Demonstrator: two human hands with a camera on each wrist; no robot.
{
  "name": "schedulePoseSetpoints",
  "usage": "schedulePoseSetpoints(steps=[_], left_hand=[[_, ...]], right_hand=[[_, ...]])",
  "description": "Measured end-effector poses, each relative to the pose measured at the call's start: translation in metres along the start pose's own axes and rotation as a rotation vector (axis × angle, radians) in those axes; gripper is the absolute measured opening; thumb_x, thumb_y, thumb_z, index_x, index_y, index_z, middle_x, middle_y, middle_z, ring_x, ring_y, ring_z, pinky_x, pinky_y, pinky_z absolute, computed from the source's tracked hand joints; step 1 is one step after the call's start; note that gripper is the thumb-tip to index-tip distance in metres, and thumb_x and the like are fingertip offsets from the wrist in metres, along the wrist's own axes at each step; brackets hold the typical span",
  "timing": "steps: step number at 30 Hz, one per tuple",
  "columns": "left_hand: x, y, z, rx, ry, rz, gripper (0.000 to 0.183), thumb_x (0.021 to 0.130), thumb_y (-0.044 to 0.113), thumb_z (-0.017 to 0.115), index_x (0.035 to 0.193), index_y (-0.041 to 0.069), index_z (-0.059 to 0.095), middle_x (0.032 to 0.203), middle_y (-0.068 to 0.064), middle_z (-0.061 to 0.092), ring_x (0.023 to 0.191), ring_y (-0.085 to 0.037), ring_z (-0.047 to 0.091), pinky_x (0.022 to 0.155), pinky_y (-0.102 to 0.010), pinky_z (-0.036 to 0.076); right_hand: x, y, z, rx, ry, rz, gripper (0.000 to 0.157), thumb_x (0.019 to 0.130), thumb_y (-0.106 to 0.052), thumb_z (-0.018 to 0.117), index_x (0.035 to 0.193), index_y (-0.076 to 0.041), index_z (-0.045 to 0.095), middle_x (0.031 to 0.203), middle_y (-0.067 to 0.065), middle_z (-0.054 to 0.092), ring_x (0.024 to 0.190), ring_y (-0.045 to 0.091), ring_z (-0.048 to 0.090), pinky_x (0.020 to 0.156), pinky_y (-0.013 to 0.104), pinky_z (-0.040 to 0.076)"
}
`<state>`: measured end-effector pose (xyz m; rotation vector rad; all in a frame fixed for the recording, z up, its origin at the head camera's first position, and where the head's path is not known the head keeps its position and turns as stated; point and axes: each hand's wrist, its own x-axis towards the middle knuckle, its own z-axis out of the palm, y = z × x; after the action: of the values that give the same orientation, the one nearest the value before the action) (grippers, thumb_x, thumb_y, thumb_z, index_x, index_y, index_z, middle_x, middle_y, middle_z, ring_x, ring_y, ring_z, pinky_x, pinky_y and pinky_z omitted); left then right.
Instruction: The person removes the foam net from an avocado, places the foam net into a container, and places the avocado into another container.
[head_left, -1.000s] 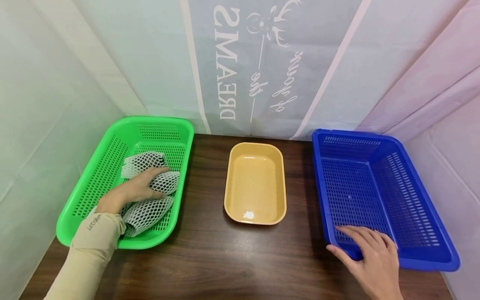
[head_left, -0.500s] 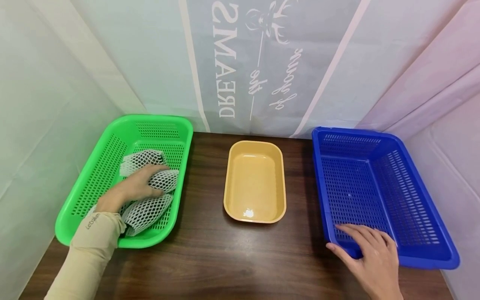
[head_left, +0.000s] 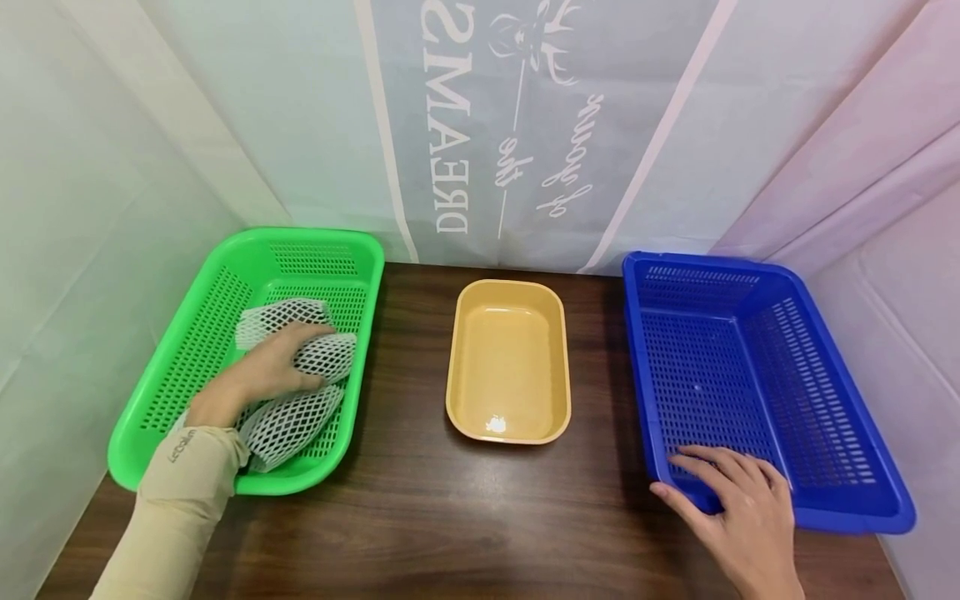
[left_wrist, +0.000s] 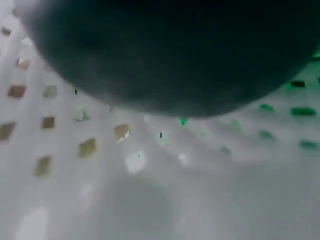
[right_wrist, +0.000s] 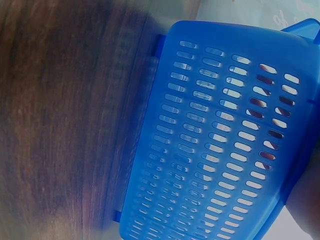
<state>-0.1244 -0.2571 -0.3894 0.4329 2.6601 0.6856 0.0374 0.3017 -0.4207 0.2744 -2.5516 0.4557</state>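
Note:
In the head view, my left hand (head_left: 273,367) is inside the green basket (head_left: 123,450), its thumb and fingers around the middle one of the pieces in white foam netting (head_left: 327,357). Behind it lies another netted piece (head_left: 258,323), and a third netted piece (head_left: 296,425) sits nearer the front. What the netting wraps is mostly hidden. White mesh (left_wrist: 90,147) and a dark blurred shape fill the left wrist view. My right hand (head_left: 742,517) holds the front left corner of the blue basket (head_left: 647,400), thumb outside the rim and fingers inside.
A yellow rectangular dish (head_left: 510,367) stands between the two baskets on the dark wooden table (head_left: 420,517). Behind them hangs a pale curtain (head_left: 480,167) with mirrored lettering, and light cloth walls rise on both sides.
The head view has shifted slightly, so everything appears a little higher and further left. Both hands keep practically the same places on the netted piece and the blue basket.

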Motion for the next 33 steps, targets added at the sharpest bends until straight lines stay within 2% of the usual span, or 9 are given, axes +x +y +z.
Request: schedulePoseSetpoints(steps=[4, 7, 19, 22, 25, 27, 31, 33], left_hand=[[-0.001, 0.001, -0.002, -0.004, 0.011, -0.002, 0.078, 0.083, 0.016, 0.076, 0.151, 0.007, 0.038, 0.155, -0.028, 0.031, 0.14, -0.051, 0.031, 0.107, -0.072, 0.031], [-0.002, 0.001, -0.005, -0.01, 0.017, -0.005, 0.079, 0.083, 0.016, 0.077, 0.151, 0.007, 0.038, 0.155, -0.028, 0.031, 0.14, -0.051, 0.03, 0.108, -0.072, 0.029], [-0.012, 0.016, -0.016, 0.008, 0.062, -0.008, 0.081, 0.083, 0.018, 0.078, 0.152, 0.01, 0.037, 0.154, -0.027, 0.032, 0.139, -0.05, 0.032, 0.107, -0.072, 0.03], [-0.013, 0.02, -0.017, 0.028, 0.067, 0.001, 0.079, 0.083, 0.018, 0.077, 0.152, 0.01, 0.037, 0.153, -0.026, 0.034, 0.138, -0.049, 0.034, 0.106, -0.071, 0.032], [-0.016, 0.024, -0.019, 0.042, 0.073, 0.005, 0.08, 0.083, 0.018, 0.078, 0.152, 0.011, 0.037, 0.152, -0.026, 0.035, 0.137, -0.049, 0.035, 0.105, -0.071, 0.034], [-0.018, 0.027, -0.022, 0.049, 0.076, 0.004, 0.08, 0.083, 0.018, 0.077, 0.152, 0.012, 0.037, 0.152, -0.025, 0.035, 0.138, -0.048, 0.035, 0.105, -0.072, 0.034], [-0.023, 0.033, -0.026, 0.07, 0.086, 0.011, 0.08, 0.083, 0.019, 0.077, 0.152, 0.012, 0.037, 0.153, -0.024, 0.036, 0.139, -0.048, 0.035, 0.105, -0.072, 0.033], [-0.025, 0.036, -0.028, 0.082, 0.093, 0.018, 0.079, 0.083, 0.019, 0.077, 0.152, 0.012, 0.037, 0.152, -0.024, 0.037, 0.138, -0.047, 0.036, 0.104, -0.071, 0.034]], right_hand=[[0.0, 0.0, 0.0, 0.002, 0.006, 0.001, 0.048, 0.064, -0.063, 0.078, 0.081, -0.018, 0.079, 0.095, 0.006, 0.075, 0.092, 0.029, 0.062, 0.085, 0.049, 0.038], [0.0, 0.0, 0.0, 0.002, 0.007, 0.002, 0.048, 0.064, -0.063, 0.078, 0.08, -0.018, 0.079, 0.095, 0.006, 0.075, 0.092, 0.029, 0.062, 0.086, 0.049, 0.038], [0.0, -0.001, -0.001, 0.003, 0.0, 0.007, 0.051, 0.066, -0.065, 0.076, 0.081, -0.017, 0.079, 0.095, 0.007, 0.075, 0.093, 0.029, 0.062, 0.087, 0.047, 0.037], [-0.001, -0.001, -0.002, 0.002, -0.014, 0.014, 0.052, 0.067, -0.065, 0.076, 0.082, -0.016, 0.079, 0.096, 0.008, 0.075, 0.093, 0.03, 0.062, 0.093, 0.033, 0.035], [-0.001, -0.001, -0.002, 0.002, -0.021, 0.018, 0.054, 0.069, -0.067, 0.074, 0.083, -0.016, 0.079, 0.096, 0.008, 0.075, 0.094, 0.03, 0.062, 0.098, 0.021, 0.027], [-0.001, -0.002, -0.002, 0.002, -0.017, 0.016, 0.056, 0.071, -0.069, 0.071, 0.082, -0.016, 0.079, 0.096, 0.008, 0.075, 0.093, 0.03, 0.062, 0.097, 0.021, 0.028], [0.001, -0.003, -0.002, -0.001, -0.002, 0.001, 0.06, 0.074, -0.073, 0.066, 0.081, -0.015, 0.079, 0.094, 0.008, 0.076, 0.091, 0.029, 0.062, 0.09, 0.034, 0.035], [0.001, -0.002, -0.002, -0.001, 0.007, -0.008, 0.06, 0.075, -0.073, 0.065, 0.081, -0.015, 0.079, 0.093, 0.009, 0.076, 0.09, 0.03, 0.063, 0.09, 0.034, 0.036]])
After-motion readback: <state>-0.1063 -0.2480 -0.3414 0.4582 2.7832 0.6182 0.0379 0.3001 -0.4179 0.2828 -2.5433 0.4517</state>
